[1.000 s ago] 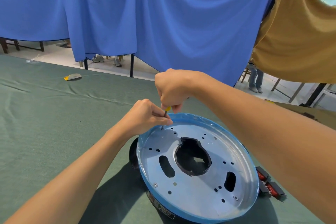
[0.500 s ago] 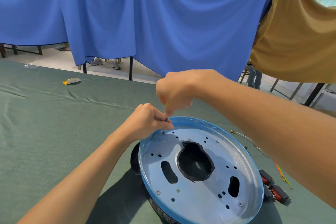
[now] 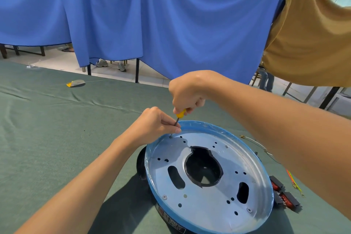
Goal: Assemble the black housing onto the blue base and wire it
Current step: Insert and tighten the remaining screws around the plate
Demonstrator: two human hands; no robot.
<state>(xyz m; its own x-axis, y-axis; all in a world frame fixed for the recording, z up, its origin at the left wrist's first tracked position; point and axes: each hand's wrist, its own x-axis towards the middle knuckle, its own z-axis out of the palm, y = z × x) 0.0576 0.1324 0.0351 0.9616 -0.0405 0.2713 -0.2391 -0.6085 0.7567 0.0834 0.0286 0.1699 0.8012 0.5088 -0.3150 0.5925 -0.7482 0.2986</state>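
Right hand grips screwdriver, tip at far edge of blue base; left hand pinches shaft.

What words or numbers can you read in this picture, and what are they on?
Label on the side of the black housing, under the blue base: white print, too blurred to read.
Small grey and yellow thing far off on the table: too small to tell if it has writing.
Yellow-handled screwdriver: no writing shows.
No other text can be read.
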